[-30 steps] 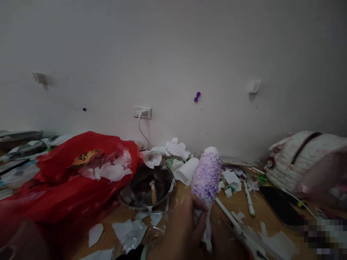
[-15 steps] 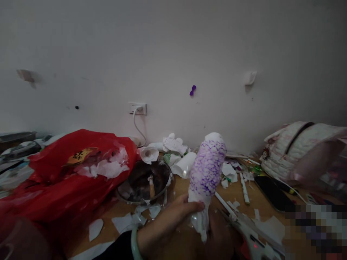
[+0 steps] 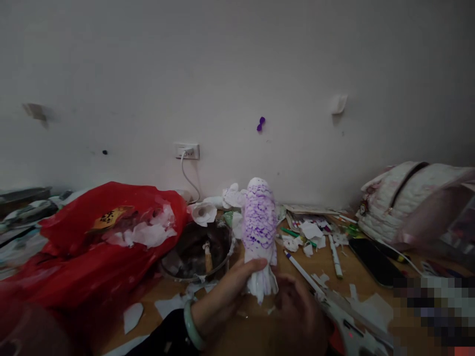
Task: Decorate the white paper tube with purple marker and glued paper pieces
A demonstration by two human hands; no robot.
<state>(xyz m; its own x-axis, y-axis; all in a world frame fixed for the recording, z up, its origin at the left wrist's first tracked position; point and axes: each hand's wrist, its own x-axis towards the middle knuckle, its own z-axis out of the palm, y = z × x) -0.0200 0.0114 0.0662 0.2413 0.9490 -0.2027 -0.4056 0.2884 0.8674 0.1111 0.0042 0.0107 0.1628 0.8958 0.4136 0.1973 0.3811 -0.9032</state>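
Observation:
My left hand (image 3: 235, 284), with a pale green bangle at the wrist, is closed round the narrow lower end of a white paper craft (image 3: 259, 217). The craft stands nearly upright, shaped like a fish. Overlapping scale-like layers edged in purple cover its body, and the bottom flares out like a pleated tail. Close to the right of that tail is my right hand (image 3: 302, 309), in shadow, its fingers loosely bent and apart with nothing visible in them. A white pen with a purple end (image 3: 297, 264) lies on the table just beyond the right hand.
To the left, a red plastic bag (image 3: 92, 247) holds paper scraps, beside a dark round pan (image 3: 185, 277). Paper scraps (image 3: 133, 316) litter the wooden table. On the right are a marker (image 3: 335, 257), a phone (image 3: 374, 262) and a quilted bag (image 3: 411, 207). A plugged-in socket (image 3: 187, 151) is on the wall.
The craft has moved left and become more upright, turned so its flared tail shows. My left hand has shifted slightly up with it. My right hand now shows more clearly, apart from the tail.

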